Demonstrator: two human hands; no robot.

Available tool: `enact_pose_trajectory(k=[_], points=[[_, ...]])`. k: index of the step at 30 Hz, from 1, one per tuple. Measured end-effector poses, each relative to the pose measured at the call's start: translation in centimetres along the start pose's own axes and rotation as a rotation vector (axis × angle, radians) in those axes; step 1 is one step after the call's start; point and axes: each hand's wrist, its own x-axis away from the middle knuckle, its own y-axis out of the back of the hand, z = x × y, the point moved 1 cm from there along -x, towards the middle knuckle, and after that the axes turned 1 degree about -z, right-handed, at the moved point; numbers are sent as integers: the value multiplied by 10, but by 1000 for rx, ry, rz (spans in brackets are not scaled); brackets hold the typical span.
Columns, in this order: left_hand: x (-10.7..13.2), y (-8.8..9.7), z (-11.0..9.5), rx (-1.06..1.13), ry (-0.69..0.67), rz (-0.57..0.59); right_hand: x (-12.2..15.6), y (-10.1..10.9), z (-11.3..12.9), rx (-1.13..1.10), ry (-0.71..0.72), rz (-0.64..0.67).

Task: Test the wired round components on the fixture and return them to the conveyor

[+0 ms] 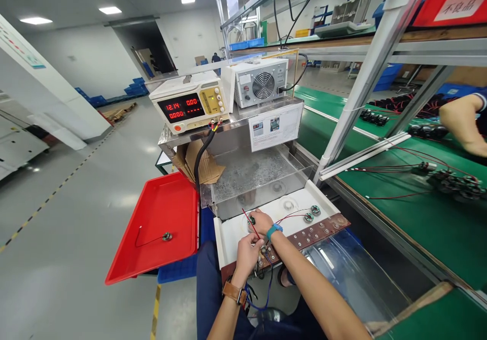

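Note:
My right hand (262,222), with a teal band at the wrist, is closed around a small round motor (251,220) that shows green windings, over the white work tray (230,238). A red wire (249,222) runs from above the motor down to my left hand (249,251). That hand, below a brown watch strap, pinches the wire beside the brown terminal strip (297,238) along the tray's front edge. Two more small motors (309,217) with red wires lie to the right in the tray. My fingers partly hide the held motor.
A power supply (186,107) with lit red digits stands on a metal shelf, beside a grey fan-cooled unit (262,83). At left, a red tray (152,259) holds one wired motor (166,236). Another person's arm (462,119) reaches over motors on the green conveyor (395,218).

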Motion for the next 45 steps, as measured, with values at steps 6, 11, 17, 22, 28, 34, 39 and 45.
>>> enact_pose_trajectory(k=[6, 11, 17, 22, 28, 34, 39, 45], points=[[0, 0, 4, -2, 17, -5, 0, 0, 1, -8, 8, -1], [0, 0, 7, -5, 25, -18, 1, -1, 2, -12, 5, -5], [2, 1, 3, -6, 29, -29, 3, 2, 6, -38, 10, -9], [6, 3, -3, 1, 34, -55, 3, 1, 7, -49, 17, -13], [8, 3, -5, 32, 36, -88, 1, -3, 7, -67, 28, -26], [8, 3, -5, 37, 54, -76, 3, -2, 9, -63, 14, -28], [4, 1, 0, 2, 31, -75, 3, 5, 15, -12, 21, -42], [-3, 7, 8, 47, 17, -56, 12, 26, 16, -233, -43, -362]])
